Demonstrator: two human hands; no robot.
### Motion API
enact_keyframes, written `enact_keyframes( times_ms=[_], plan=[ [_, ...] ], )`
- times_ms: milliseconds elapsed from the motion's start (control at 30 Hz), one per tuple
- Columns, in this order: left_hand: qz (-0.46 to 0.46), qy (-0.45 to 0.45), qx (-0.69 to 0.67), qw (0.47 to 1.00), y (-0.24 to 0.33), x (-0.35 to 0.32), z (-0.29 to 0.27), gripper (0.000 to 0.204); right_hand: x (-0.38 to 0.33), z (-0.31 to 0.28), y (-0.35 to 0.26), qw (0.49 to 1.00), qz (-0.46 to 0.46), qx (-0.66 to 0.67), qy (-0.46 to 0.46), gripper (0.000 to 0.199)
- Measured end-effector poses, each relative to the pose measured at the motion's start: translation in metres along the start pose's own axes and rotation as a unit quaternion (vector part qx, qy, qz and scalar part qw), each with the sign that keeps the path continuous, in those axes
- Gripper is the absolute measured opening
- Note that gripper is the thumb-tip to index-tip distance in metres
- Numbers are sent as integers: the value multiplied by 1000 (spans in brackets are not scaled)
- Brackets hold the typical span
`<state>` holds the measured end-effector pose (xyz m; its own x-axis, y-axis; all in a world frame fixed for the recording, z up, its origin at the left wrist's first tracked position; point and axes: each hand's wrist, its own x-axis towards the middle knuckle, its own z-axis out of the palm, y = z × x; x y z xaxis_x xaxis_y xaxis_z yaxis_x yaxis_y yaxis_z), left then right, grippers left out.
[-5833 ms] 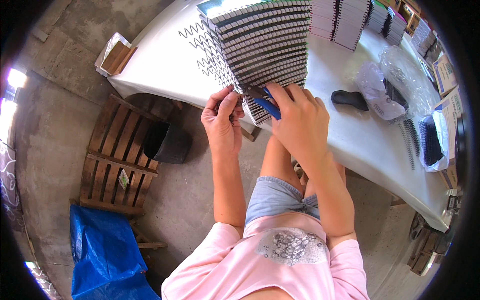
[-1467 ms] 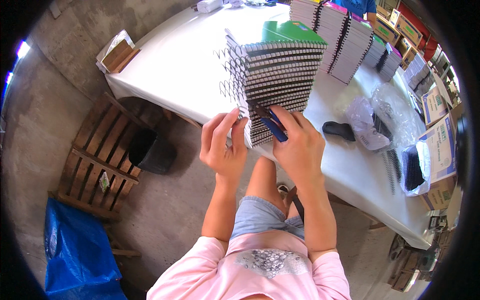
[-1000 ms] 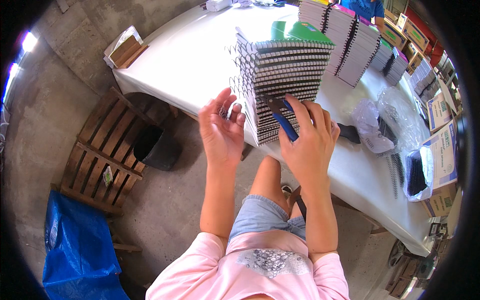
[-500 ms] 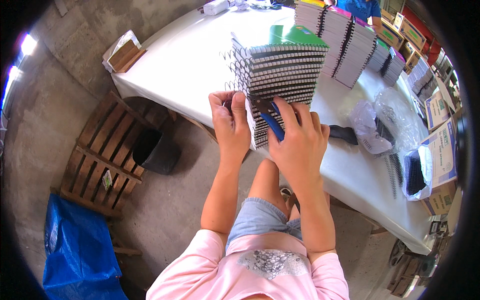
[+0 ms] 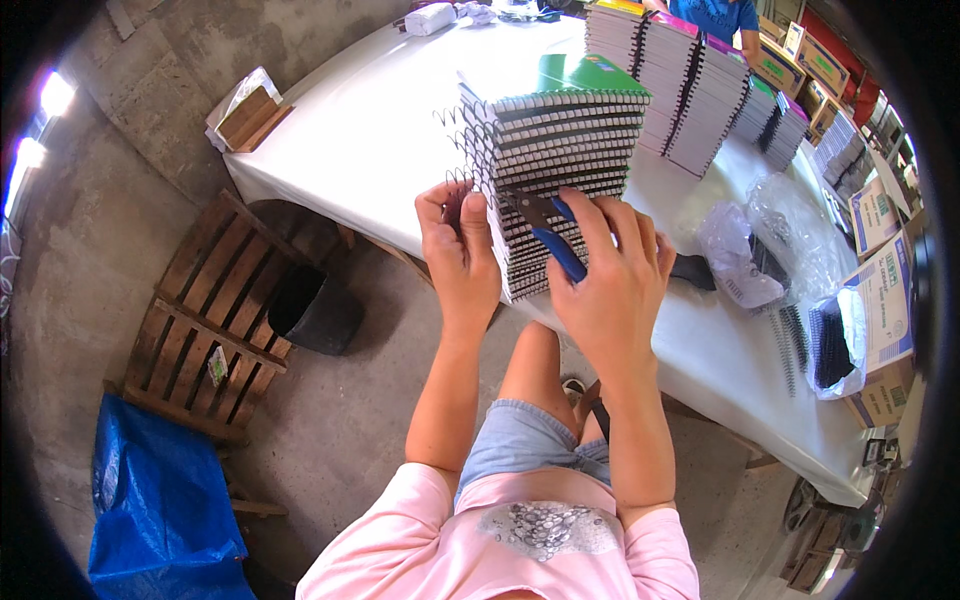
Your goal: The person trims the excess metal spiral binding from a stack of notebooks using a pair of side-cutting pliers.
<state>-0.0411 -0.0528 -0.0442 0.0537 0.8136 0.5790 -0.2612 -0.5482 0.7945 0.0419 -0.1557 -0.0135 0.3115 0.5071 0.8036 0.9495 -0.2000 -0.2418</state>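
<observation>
A tall stack of spiral-bound notebooks point(image 5: 570, 150) with a glossy green top cover stands at the table's near edge, coil spines towards me. Loose ends of black binding coils point(image 5: 458, 125) stick out from its left side. My left hand point(image 5: 460, 245) is at the lower coil ends, thumb up and fingers curled around a dark coil end, partly hidden. In my right hand point(image 5: 615, 275) is a pair of blue-handled wire cutters point(image 5: 560, 250). Their handles are spread, and their dark jaws point left at the stack's front left corner, against the coils.
More bound-notebook stacks point(image 5: 690, 100) stand to the right on the white-covered table point(image 5: 350, 130). Clear plastic bags point(image 5: 740, 250), loose coils point(image 5: 788, 345) and cardboard boxes point(image 5: 885, 290) lie further right. A black bin point(image 5: 325, 315) stands by a wooden slatted pallet point(image 5: 205, 310). Another person point(image 5: 720, 15) is behind the stacks.
My right hand has drawn the wire cutters slightly right and down, and their handles look a little wider apart. My left hand stays at the coil ends, barely shifted.
</observation>
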Motion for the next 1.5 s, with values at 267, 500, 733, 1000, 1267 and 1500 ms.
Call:
enact_keyframes(
  times_ms=[267,500,733,1000,1267,1500],
  plan=[
    [-5,10,3,1000,2,-4,2,22,3,-1,-6,999,9,-29,-32,48],
    [36,2,46,998,-4,-5,-1,20,6,-1,-10,998,5,-36,-48,47],
    [3,9,4,1000,0,-8,0,16,-2,14,0,993,52,26,-98,36],
    [104,110,-40,988,20,-13,-7,15,1,10,-1,997,27,21,-75,42],
    [-329,54,-580,744,24,9,-24,28,7,-7,-6,999,34,-10,-38,53],
    [-197,-36,-396,896,30,15,-1,33,10,-2,-7,999,17,-32,-20,49]
  ],
)
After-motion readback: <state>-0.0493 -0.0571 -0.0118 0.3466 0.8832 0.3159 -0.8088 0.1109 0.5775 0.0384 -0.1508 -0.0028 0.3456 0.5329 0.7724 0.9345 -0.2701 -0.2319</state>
